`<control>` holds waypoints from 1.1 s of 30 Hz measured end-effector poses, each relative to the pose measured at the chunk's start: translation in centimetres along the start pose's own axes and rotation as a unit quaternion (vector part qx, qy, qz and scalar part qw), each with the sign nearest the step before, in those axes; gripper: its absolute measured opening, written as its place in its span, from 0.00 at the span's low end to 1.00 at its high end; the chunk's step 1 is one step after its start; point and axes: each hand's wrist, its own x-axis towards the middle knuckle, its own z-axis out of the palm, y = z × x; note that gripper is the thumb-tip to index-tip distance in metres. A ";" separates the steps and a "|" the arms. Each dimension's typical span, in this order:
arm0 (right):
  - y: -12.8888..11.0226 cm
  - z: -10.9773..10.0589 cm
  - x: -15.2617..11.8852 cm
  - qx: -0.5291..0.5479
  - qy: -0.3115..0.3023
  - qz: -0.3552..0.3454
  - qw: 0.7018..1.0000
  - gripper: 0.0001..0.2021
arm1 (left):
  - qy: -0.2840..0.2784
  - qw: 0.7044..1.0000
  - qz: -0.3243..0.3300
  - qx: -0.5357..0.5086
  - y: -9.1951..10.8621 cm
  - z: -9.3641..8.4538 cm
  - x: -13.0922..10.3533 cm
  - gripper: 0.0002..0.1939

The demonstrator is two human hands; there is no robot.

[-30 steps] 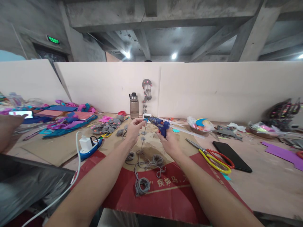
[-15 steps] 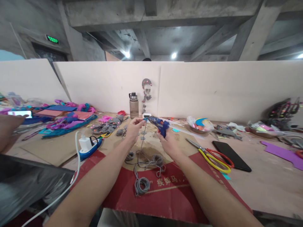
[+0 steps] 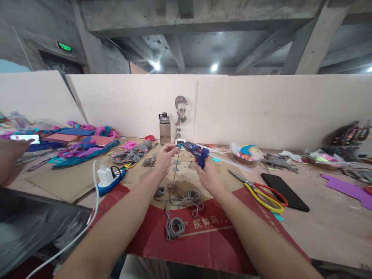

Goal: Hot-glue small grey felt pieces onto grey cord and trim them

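Note:
Pinched in my left hand [image 3: 164, 158] is a small blue piece [image 3: 179, 146], with a grey cord running down from it. My right hand [image 3: 207, 173] grips a blue glue gun [image 3: 200, 153] by its handle. The gun's nozzle points left and is close to the blue piece; whether they touch I cannot tell. Below my hands, the grey cord [image 3: 174, 228] lies in loose loops and coils on a red and brown cardboard sheet [image 3: 209, 248]. Several small grey round pieces [image 3: 176, 169] lie on the cardboard beyond the cord.
Scissors [image 3: 258, 192] and a black phone [image 3: 285, 192] lie at the right. A blue power strip [image 3: 112, 183] with a white plug stands at the left, near grey felt pieces [image 3: 130, 154]. A bottle [image 3: 165, 130] stands behind. Another person's hand [image 3: 13, 155] is at far left.
Almost nothing differs. The view has shifted very slightly, and both hands keep their hold, with the nozzle still near the blue piece.

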 end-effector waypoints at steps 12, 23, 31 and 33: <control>-0.6 0.0 -0.3 -0.028 -0.011 0.002 1.000 0.07 | -0.007 1.000 0.001 0.011 0.0 0.0 -0.2 0.11; -0.4 0.1 -0.3 -0.013 -0.007 0.023 1.000 0.07 | -0.005 1.000 0.007 0.008 -0.2 0.0 0.0 0.10; -0.1 0.4 -0.2 -0.007 -0.002 0.003 1.000 0.06 | -0.013 1.000 0.006 0.004 -0.1 0.1 -0.1 0.09; -0.1 0.4 -0.2 -0.005 0.001 0.009 1.000 0.06 | -0.011 1.000 0.005 0.001 -0.1 0.0 -0.1 0.09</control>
